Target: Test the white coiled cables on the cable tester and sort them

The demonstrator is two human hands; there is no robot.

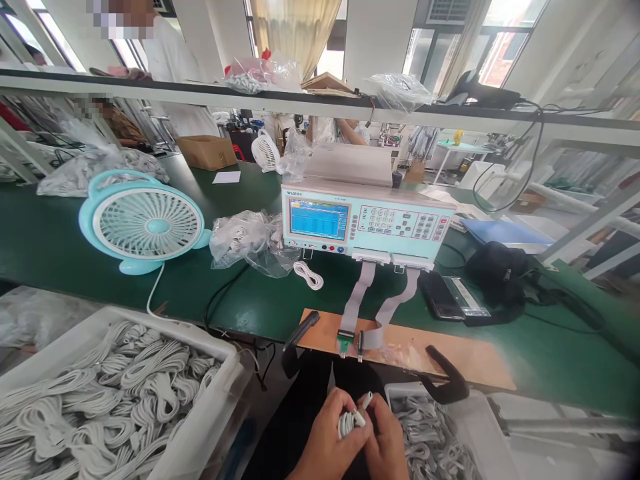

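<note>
A coiled white cable (347, 424) is gripped in my left hand (333, 433), held low over my lap. My right hand (387, 433) meets it from the other side, its fingers pinching a white connector end (367, 400) of the cable. Just beyond my hands, two small test sockets (344, 347) stick out at the edge of an orange-brown board (425, 353). Grey ribbon cables (356, 300) run from them up to a cable tester (367, 220) with a lit blue screen. The palms and part of the coil are hidden by my fingers.
At the left stands a white bin (220, 353) full of coiled cables; a second bin (400, 393) with coils is at the right. Black clamps (445, 377) hold the board. On the green table (270, 307) are a light-blue fan (150, 220), a loose coil (309, 275) and a phone (443, 297).
</note>
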